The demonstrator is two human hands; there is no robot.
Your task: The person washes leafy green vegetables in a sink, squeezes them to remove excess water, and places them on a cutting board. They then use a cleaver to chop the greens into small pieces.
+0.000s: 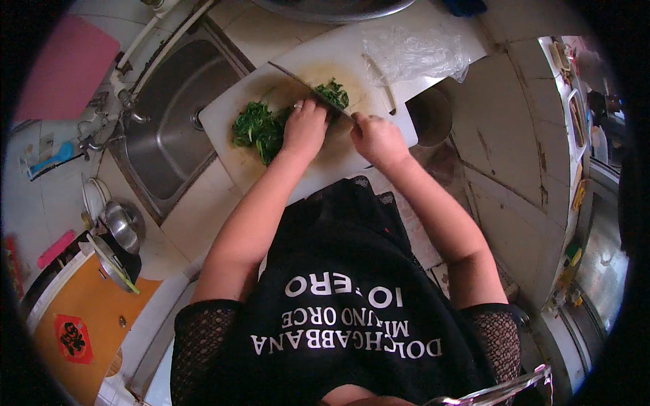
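A white plastic cutting board (350,152) lies before me, stained brownish in its middle. My right hand (378,137) grips a kitchen knife (294,78) by its handle, which the fingers mostly hide. The blade points up and to the left across the board. With curled fingers, my left hand (306,127) holds down a bunch of dark leafy greens (258,127) just left of the blade. On the blade's far side sits a small heap of chopped greens (332,93). Whether the edge touches the board cannot be seen.
A stainless steel sink (167,122) with a faucet (134,116) adjoins the board on the left. A clear plastic bag (416,56) lies beyond the board. A round bin-like container (431,114) stands below its right end. Metal bowls (124,226) stand at the lower left.
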